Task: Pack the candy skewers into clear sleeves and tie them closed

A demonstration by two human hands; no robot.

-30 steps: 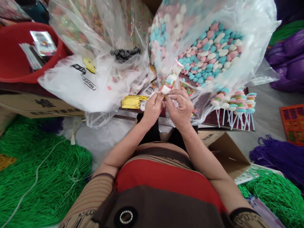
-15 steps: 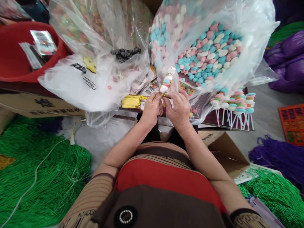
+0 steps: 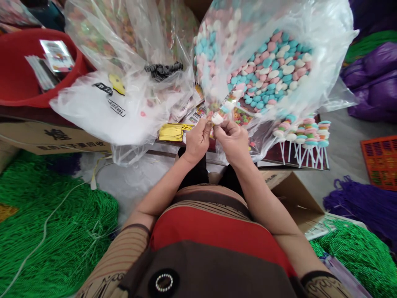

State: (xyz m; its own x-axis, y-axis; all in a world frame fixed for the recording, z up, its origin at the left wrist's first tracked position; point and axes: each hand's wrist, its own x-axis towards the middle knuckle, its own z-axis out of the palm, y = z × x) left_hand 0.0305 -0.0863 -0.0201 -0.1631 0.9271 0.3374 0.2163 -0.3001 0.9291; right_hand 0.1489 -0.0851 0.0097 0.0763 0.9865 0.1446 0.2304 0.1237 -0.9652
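Observation:
A candy skewer in a clear printed wrapper [image 3: 225,109] slants up and right from between my hands, its white lower end at my fingertips. My right hand [image 3: 233,138] is closed around the base of the wrapper. Just beside it, my left hand [image 3: 198,137] pinches at the same spot, seemingly on a thin yellow twist tie largely hidden by the fingers. A bundle of yellow twist ties [image 3: 171,132] lies left of my left hand. Unwrapped candy skewers [image 3: 310,132] with white sticks rest at the right end of the table.
A large clear bag of pink, blue and white candies [image 3: 273,70] stands behind my hands. White plastic bags [image 3: 124,116] and a red basin [image 3: 18,70] are to the left. Green cords [image 3: 56,231] and an open cardboard box [image 3: 294,203] lie below the table.
The wrapped skewer has tilted further right. My fingertips have shifted at its base, with my left thumb and finger now a little apart from my right hand.

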